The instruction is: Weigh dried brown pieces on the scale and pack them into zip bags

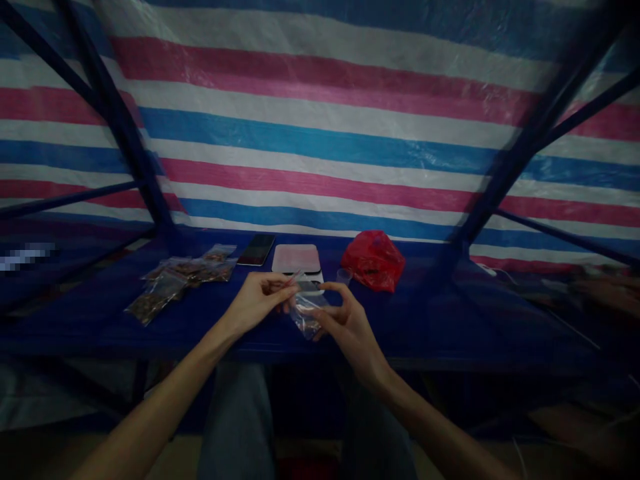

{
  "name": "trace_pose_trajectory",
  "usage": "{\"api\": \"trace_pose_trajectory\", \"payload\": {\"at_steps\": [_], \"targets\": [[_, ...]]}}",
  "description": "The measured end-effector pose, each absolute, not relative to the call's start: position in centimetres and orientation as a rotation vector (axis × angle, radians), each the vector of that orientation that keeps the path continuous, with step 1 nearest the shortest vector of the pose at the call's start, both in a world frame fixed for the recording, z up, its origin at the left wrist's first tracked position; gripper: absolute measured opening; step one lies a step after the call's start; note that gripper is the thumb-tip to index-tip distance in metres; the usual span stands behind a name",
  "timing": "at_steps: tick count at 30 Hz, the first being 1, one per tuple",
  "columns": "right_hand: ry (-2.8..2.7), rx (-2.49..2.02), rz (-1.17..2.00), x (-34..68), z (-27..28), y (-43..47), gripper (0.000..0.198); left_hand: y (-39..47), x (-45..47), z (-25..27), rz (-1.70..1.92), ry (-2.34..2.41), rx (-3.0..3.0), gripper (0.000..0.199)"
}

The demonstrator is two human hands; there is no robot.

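Between my two hands is a small clear zip bag [306,319], held over the front part of a blue table [420,333]. My left hand [260,298] pinches its upper left edge. On the other side, my right hand [345,320] grips the bag with thumb and fingers. Whether anything lies inside the bag, I cannot tell. Just beyond my hands sits a small digital scale [296,259] with a pale platform, its front partly hidden by the bag and fingers. A small clear plastic cup [344,275] stands to the right of the scale.
Several zip bags with brown contents [170,281] lie piled on the left. A dark phone [257,249] rests behind them, and a red plastic bag [374,261] sits at right. Blue metal posts [123,133] and a striped tarp [320,133] stand behind. At far right, another person's hand [610,293] shows dimly.
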State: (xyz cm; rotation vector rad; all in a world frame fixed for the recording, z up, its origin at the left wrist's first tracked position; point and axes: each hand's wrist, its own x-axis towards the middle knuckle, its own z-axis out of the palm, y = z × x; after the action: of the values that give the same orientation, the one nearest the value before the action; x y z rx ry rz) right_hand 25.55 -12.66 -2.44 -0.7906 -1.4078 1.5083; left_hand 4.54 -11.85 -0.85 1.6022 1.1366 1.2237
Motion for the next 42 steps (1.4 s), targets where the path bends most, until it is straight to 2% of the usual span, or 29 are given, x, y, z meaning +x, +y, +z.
{"api": "trace_pose_trajectory", "payload": {"at_steps": [2,4,8,12,16,20,25,29,32,42], "targets": [[-1.537,-0.807,1.507,26.5,-2.7,-12.7,0.065,-12.6,1.4,-1.1,1.175,1.229,1.622,0.025],[-1.627,-0.835,1.408,27.8,-2.5,-12.1,0.066,-12.9,-1.9,-1.2,1.110,1.324,1.659,0.028],[-1.681,-0.853,1.133,28.8,-1.3,-8.6,0.054,-12.1,-5.8,-1.3,0.923,1.475,1.989,0.035],[-1.721,-0.810,0.950,27.7,0.2,-5.6,0.041,-11.2,-5.3,-1.8,0.831,1.698,2.438,0.040],[-1.864,-0.777,0.821,26.1,1.3,-4.7,0.035,-12.6,-4.0,-2.2,0.916,1.754,2.603,0.035],[-2.187,-0.777,0.543,22.0,2.5,-2.7,0.036,-15.1,-3.4,-2.8,0.783,1.595,2.560,0.037],[-2.520,-0.733,0.302,10.3,4.3,1.9,0.025,-16.1,-3.0,-3.3,0.655,1.547,2.545,0.043],[-2.570,-0.938,0.515,1.7,4.7,3.0,0.021,-16.1,-2.9,-3.2,0.638,1.555,2.518,0.041],[-2.486,-0.953,0.649,-1.2,4.7,2.1,0.032,-16.2,-2.8,-3.2,0.733,1.562,2.442,0.038],[-2.349,-0.827,0.800,1.6,6.4,-0.3,0.040,-16.0,-2.1,-2.4,0.740,1.569,2.355,0.017]]}}
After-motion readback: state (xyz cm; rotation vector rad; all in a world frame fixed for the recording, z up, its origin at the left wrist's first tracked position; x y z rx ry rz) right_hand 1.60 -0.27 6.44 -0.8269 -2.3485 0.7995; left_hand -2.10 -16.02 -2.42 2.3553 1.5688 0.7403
